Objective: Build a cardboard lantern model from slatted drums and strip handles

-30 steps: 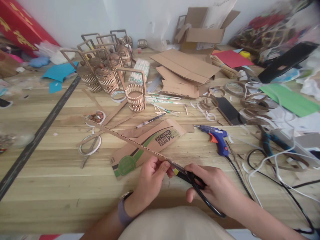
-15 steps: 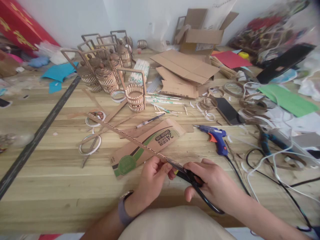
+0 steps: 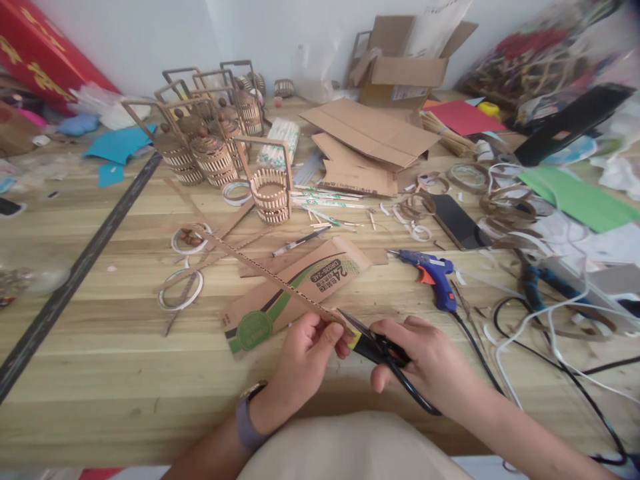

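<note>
Between thumb and fingers, my left hand (image 3: 311, 353) pinches the near end of a long, narrow corrugated cardboard strip (image 3: 265, 269). The strip slants away to the far left, above the table. My right hand (image 3: 425, 357) is closed round the black handles of a pair of scissors (image 3: 384, 348). The scissor blades are parted and lie close to the strip's end by my left fingertips; whether they touch it I cannot tell. Under the strip lies a flat printed cardboard piece (image 3: 300, 290) with a green band. A yellow and black patch shows beside the blades, partly hidden.
A blue glue gun (image 3: 433, 270) lies to the right with its cord. Farther back stand a small stick basket (image 3: 271, 197) and several lidded ones (image 3: 215, 160). Cardboard sheets (image 3: 370, 133), a pen (image 3: 300, 241), tape rings (image 3: 181, 290) and tangled white cables (image 3: 545, 313) surround the work area.
The scissors have drawn back slightly to the right and their blades have opened. The far end of the cardboard strip has shifted a little to the right.
</note>
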Available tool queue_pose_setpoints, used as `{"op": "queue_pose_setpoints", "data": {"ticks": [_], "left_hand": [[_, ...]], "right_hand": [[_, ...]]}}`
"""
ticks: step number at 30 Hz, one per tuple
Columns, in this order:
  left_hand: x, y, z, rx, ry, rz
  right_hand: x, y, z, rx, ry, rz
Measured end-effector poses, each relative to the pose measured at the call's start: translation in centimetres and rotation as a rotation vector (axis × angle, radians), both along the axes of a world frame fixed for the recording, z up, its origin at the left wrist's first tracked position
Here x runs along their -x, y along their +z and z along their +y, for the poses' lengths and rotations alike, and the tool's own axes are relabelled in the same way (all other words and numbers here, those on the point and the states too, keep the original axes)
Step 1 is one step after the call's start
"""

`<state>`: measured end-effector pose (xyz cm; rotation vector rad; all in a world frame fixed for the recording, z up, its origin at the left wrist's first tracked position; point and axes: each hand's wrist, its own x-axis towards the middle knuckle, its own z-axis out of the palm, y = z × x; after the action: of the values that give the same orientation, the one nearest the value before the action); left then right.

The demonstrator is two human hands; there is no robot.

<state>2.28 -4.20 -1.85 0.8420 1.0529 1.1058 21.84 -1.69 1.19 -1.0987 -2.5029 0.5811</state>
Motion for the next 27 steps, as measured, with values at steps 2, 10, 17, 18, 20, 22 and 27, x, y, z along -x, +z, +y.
{"op": "queue_pose_setpoints", "data": {"ticks": [2,10,17,18,20,22,27], "left_hand": [[0.0,0.0,0.0,0.015,0.020,-0.005],[-0.1,-0.2,-0.2,-0.007,0.001,-0.038],[-0.1,0.0,-0.5,-0.056,-0.154,0.060],[-0.1,0.1,-0.6,-0.068,-0.170,0.078],[-0.1,0.2,-0.6,-0.082,-0.193,0.119],[0.0,0.3,-0.7,-0.087,-0.220,0.154],[-0.2,0.8,-1.1,-0.073,-0.325,0.126]], "right_hand": [[-0.6,0.1,0.4,-0.016,-0.040,-0.043],[-3.3,-2.7,3.1,-0.105,-0.311,-0.398],[0.8,0.6,2.7,-0.031,-0.048,0.028],[1.5,1.1,2.4,0.064,0.029,0.094],[2.2,1.3,2.2,0.213,0.087,0.127],[2.2,0.6,2.4,0.205,0.013,0.057],[1.1,-0.5,4.4,-0.275,-0.309,-0.172]]}}
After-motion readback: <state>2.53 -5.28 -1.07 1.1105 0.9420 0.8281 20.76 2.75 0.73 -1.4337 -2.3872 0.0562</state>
